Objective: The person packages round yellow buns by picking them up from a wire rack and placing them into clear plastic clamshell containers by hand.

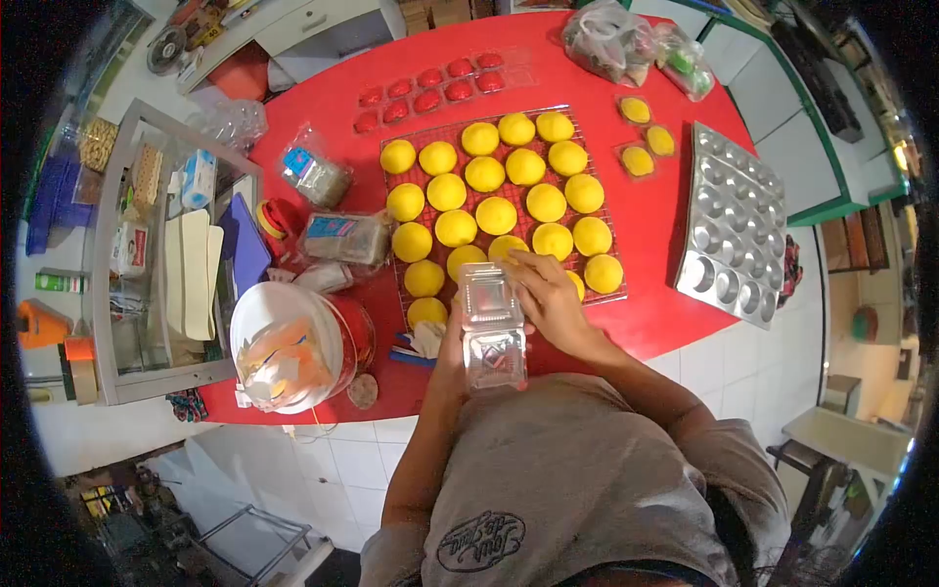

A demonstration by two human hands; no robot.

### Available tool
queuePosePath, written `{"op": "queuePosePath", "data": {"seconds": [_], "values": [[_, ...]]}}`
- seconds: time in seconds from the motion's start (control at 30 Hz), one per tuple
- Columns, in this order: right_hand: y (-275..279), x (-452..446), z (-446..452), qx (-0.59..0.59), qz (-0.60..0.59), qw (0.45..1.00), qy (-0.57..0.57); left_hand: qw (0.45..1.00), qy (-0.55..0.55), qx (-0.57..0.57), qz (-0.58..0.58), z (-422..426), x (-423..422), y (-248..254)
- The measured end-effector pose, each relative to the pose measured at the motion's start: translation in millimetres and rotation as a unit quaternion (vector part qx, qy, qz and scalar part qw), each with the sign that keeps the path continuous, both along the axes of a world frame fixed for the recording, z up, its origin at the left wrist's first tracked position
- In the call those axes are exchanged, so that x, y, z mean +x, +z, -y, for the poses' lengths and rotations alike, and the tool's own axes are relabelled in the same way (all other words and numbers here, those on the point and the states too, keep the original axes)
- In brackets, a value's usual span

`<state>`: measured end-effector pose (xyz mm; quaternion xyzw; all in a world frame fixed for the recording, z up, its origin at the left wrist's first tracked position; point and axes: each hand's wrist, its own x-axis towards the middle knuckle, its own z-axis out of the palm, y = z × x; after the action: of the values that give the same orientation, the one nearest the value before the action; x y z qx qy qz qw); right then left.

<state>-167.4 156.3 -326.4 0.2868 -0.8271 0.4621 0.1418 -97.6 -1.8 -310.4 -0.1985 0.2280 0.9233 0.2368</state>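
An opened clear plastic clamshell box (492, 303) is in front of my body, its two halves unfolded. My left hand (452, 344) grips the box along its left side. On the other side, my right hand (554, 301) has its fingers bent against the right edge of the upper half. Its fingertips overlap a yellow round cake (506, 245) in the view, and contact with that cake is unclear. Rows of similar yellow cakes (496, 215) sit on a wire rack (608, 235) just beyond the box.
The red table (641, 323) bears a metal muffin tray (729, 230) at right and several wrapped yellow cakes (660, 140). Red items in clear trays (427, 101) lie at the back, near plastic bags (608, 44). Packets (344, 240) and a white bucket (333, 342) stand left.
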Motion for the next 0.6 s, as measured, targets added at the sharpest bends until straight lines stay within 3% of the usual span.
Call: {"op": "queuePosePath", "data": {"seconds": [0.17, 0.6], "values": [[6, 0, 1, 0.06, -0.033, 0.998, -0.017, 0.987, -0.052, -0.144, -0.04, 8, 7, 7], [3, -11, 8, 0.066, -0.049, 0.996, -0.045, 0.987, -0.061, -0.143, -0.032, 18, -8, -8]]}}
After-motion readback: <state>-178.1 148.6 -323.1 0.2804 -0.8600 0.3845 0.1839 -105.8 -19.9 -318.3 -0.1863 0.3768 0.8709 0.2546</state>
